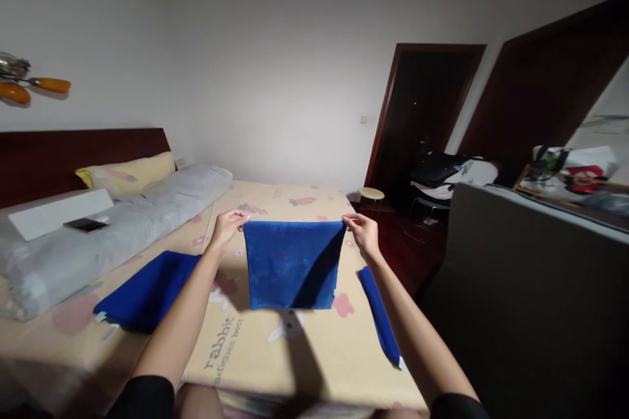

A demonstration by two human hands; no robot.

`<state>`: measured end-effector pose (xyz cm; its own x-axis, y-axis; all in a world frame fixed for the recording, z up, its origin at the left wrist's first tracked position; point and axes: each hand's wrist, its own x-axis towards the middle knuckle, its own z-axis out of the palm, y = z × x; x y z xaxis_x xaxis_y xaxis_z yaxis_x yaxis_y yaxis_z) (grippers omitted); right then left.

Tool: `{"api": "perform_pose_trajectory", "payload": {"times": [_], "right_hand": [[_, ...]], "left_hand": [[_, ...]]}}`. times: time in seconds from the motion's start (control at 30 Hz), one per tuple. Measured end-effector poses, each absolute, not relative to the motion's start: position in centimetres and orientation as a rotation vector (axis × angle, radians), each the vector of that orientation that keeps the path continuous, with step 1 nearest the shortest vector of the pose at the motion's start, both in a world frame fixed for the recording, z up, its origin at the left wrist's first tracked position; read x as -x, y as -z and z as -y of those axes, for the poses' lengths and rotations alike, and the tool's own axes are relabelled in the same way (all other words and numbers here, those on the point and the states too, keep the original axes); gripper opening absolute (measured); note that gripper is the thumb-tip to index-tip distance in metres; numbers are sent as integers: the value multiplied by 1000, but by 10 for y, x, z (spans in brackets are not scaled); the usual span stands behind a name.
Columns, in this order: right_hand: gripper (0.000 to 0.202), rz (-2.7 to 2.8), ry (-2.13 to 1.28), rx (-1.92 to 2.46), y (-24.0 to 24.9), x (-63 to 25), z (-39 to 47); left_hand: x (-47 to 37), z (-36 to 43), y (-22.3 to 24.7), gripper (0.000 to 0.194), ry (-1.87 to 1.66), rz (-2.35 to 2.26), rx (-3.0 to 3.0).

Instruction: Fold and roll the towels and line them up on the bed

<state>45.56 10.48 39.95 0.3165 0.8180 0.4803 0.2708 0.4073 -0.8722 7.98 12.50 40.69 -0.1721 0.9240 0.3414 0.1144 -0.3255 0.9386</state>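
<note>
A blue cloth (295, 265) hangs spread out over the bed, held by its two upper corners. My left hand (229, 228) pinches the upper left corner, and my right hand (362, 234) pinches the upper right one. On the bed to the left lies a flat stack of blue cloth (150, 291) with a small white tag, partly behind my left forearm. A narrow folded blue cloth (379, 317), also with a white tag, rests near the right edge of the bed, beside my right forearm.
A bed with a rabbit-print sheet (265, 366) spans the middle. Left are a grey rolled quilt (162, 209), a white box (61, 213), a phone (86, 225) and a yellow pillow (132, 173). Right stand a round stool (371, 194) and a large grey panel (531, 294).
</note>
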Motion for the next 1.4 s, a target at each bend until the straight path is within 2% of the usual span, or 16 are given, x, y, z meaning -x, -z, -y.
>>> {"api": "perform_pose_trajectory", "payload": {"times": [0.33,0.57,0.7,0.9,1.17,1.4], "right_hand": [[53,1342,-483,1185,-388,-458,-114],[31,1556,-341,1220,-392,-455,-109],[27,1670,-288,1226,-394,-454,-111],[31,1809,-316,1214,-399,-465,-111],[52,1745,-624,1224,-390,-472,-118],[60,1494,-728,1202,-374,-459,-158]], "left_hand": [[-78,-125,-401,41,-1476,-1182,-1460],[-69,-130,-398,30,-1526,-1300,-1582],[-63,-131,-397,23,-1497,-1393,-1684],[-58,-127,-403,23,-1390,-1334,-1858],[-48,-135,-402,29,-1144,-1182,-1877],[-68,-183,-385,33,-1246,-1226,-1794]]}}
